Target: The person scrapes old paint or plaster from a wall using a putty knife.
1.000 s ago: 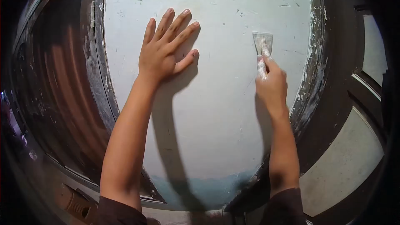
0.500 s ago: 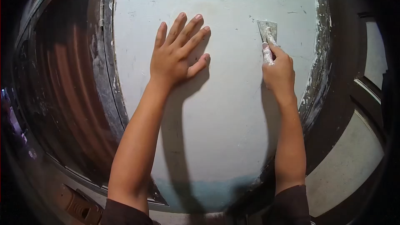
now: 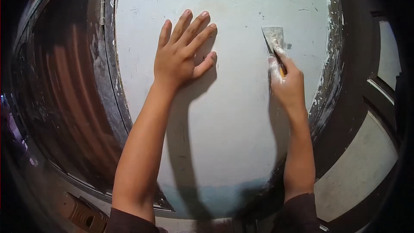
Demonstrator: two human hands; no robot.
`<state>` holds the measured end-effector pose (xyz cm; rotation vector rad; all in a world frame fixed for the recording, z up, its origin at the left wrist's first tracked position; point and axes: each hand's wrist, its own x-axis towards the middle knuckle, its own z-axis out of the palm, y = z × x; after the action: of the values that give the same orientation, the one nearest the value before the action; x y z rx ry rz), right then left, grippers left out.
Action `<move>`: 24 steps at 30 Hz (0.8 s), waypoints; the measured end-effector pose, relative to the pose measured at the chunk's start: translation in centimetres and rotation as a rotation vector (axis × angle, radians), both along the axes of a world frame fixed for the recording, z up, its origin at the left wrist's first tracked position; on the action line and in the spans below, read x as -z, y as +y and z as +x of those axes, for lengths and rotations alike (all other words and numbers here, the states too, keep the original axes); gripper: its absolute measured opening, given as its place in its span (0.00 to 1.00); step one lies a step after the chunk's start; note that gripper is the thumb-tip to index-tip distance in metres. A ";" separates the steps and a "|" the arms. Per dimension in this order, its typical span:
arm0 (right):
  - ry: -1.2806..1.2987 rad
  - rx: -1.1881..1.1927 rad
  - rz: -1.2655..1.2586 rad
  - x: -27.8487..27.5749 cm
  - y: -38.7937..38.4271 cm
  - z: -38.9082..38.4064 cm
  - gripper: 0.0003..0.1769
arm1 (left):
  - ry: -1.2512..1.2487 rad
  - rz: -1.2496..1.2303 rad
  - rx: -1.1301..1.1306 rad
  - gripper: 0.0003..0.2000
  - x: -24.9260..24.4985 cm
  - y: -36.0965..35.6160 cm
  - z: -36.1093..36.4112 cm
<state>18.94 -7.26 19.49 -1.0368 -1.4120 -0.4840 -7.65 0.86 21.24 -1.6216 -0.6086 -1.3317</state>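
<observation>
White panel [image 3: 228, 125] had L hand [image 3: 179, 62] flat on it, fingers spread wide; R hand [image 3: 288, 81] gripped scraper [image 3: 274, 35] by its handle, blade up, over panel's R side, contact unclear.

Before me stands the panel [image 3: 228, 116], between the left frame [image 3: 102, 69] and the right frame [image 3: 332, 51]. The hinge [image 3: 102, 11] sits on the left frame. On the panel, my left grip [image 3: 176, 62] lies left of the scraper [image 3: 276, 36] in my right grip [image 3: 289, 82].
</observation>
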 end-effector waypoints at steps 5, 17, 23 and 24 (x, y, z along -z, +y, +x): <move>-0.144 0.097 -0.037 5.9 -0.8 1.2 0.15 | -0.005 -0.004 0.005 0.28 -0.2 -0.2 -0.1; 0.023 0.026 0.215 4.7 1.2 -0.6 0.11 | -0.002 0.027 -0.003 0.28 -0.2 0.0 -0.5; 0.074 -0.037 0.160 -0.6 0.2 -1.8 0.11 | 0.008 -0.013 -0.003 0.28 -0.3 -0.5 -0.2; 0.072 -0.035 0.161 -0.6 0.2 -1.6 0.11 | 0.006 -0.012 -0.001 0.28 -0.3 -0.4 -0.1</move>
<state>17.38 -7.06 20.07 -0.8898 -1.3035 -0.5209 -7.74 0.46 21.50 -1.6346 -0.6149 -1.3240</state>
